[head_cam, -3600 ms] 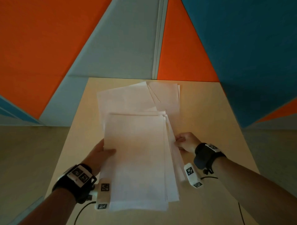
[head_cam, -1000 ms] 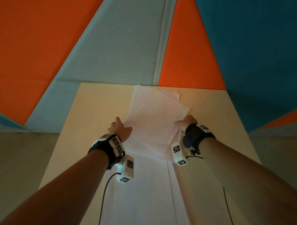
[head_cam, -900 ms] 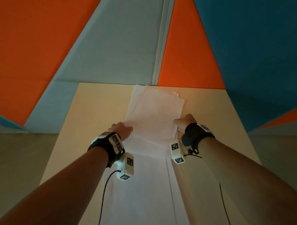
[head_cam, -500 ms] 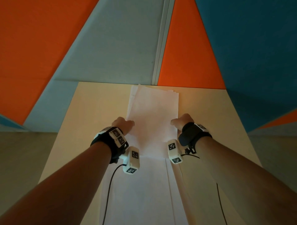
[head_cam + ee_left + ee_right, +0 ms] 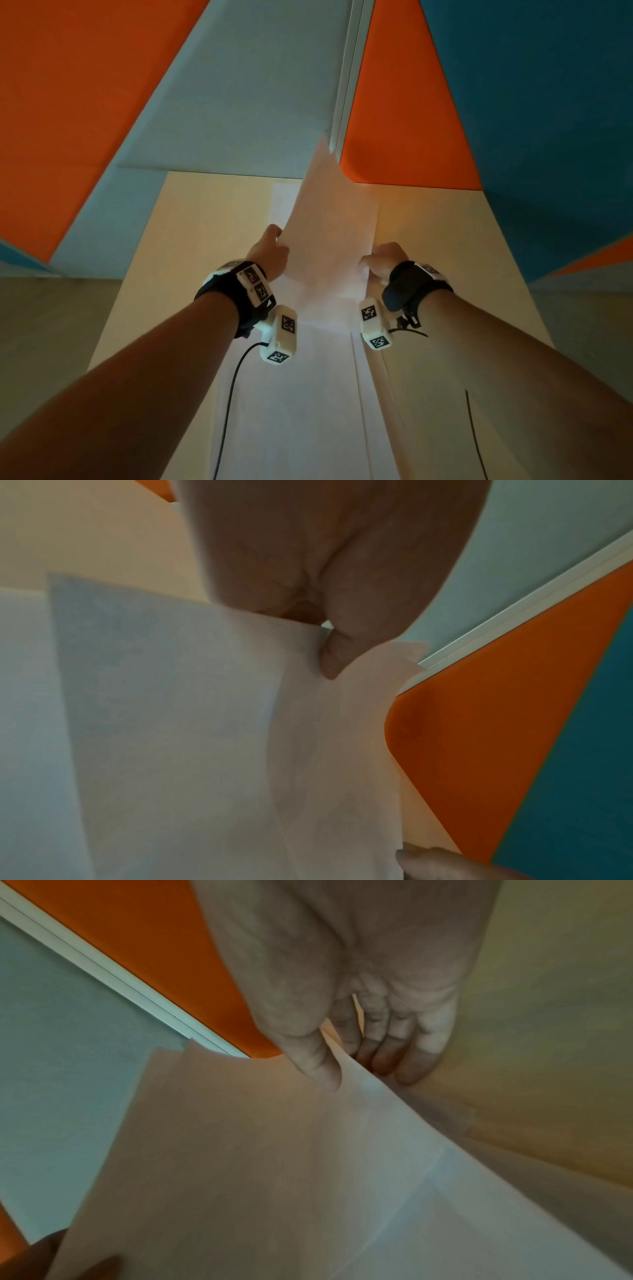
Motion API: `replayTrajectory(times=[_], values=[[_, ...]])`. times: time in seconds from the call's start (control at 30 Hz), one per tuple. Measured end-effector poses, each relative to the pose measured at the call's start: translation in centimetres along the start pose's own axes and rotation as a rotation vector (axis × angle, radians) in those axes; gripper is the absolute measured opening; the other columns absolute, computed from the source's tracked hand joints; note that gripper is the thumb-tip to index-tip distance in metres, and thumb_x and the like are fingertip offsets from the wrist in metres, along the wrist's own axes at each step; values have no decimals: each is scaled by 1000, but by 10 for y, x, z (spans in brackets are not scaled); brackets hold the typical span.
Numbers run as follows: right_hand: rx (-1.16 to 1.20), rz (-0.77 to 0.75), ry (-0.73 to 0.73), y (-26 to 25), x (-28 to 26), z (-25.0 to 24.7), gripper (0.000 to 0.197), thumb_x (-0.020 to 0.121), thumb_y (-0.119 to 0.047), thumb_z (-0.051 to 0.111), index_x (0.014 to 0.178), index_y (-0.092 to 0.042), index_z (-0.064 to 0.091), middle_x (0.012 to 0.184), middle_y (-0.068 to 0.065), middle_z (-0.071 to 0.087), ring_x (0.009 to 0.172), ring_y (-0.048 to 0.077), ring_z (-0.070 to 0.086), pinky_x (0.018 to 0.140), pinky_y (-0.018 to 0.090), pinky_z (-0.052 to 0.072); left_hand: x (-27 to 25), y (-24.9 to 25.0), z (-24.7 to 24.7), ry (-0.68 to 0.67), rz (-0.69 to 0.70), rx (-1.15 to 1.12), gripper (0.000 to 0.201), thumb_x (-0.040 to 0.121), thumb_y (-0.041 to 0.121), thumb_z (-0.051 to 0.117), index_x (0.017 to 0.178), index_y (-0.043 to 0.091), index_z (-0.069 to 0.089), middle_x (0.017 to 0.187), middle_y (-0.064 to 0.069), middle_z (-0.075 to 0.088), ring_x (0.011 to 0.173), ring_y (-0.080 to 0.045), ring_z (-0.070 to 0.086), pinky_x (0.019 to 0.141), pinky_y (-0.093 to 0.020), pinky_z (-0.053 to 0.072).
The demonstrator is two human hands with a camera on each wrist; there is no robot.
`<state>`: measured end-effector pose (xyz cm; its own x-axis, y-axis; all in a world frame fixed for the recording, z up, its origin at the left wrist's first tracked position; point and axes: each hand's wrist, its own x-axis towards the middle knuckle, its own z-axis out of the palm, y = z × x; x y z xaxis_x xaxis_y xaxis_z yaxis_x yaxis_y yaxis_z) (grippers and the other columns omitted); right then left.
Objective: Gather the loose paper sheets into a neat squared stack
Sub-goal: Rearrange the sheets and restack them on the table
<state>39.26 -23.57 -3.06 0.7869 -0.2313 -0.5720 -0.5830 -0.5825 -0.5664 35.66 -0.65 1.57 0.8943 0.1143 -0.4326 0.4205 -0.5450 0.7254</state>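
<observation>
Left hand (image 5: 270,253) pinching the left edge of a lifted bundle of white paper sheets (image 5: 332,240), thumb on top. Right hand (image 5: 385,262) gripping the right edge, thumb over, fingers under. Bundle tilted up off the pale wooden desk (image 5: 445,246), above a longer run of white sheets lying flat on the desk (image 5: 291,394). No readable writing on any paper; only square black-and-white code markers on the wrist-worn white camera blocks (image 5: 278,337). Orange, grey and teal wall panels (image 5: 239,85) behind.
</observation>
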Motion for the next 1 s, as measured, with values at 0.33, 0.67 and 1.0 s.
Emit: replayTrajectory(times=[0.33, 0.67, 1.0], values=[[480, -33, -68, -8, -29, -10, 64, 85, -22, 74, 141, -15, 44, 103, 10, 63, 75, 21, 60, 62, 29, 49, -25, 14, -35, -46, 178, -374, 46, 93, 0, 41, 129, 28, 44, 117, -16, 63, 96, -33, 63, 85, -50, 54], [457, -171, -205, -3, -78, -9, 56, 91, -37, 66, 140, -18, 47, 133, 8, 59, 117, 23, 57, 99, 37, 43, -103, 5, -74, -121, 305, -691, 36, 96, -6, 40, 116, 23, 47, 95, -10, 64, 78, -23, 65, 62, -36, 57], [633, -102, -355, 17, -123, -6, 53, 87, -2, 70, 136, -8, 50, 122, 10, 67, 109, 28, 65, 86, 36, 53, -151, -44, -52, -61, 11, -765, 33, 90, -8, 44, 110, 17, 52, 102, -17, 64, 80, -28, 65, 69, -43, 57]])
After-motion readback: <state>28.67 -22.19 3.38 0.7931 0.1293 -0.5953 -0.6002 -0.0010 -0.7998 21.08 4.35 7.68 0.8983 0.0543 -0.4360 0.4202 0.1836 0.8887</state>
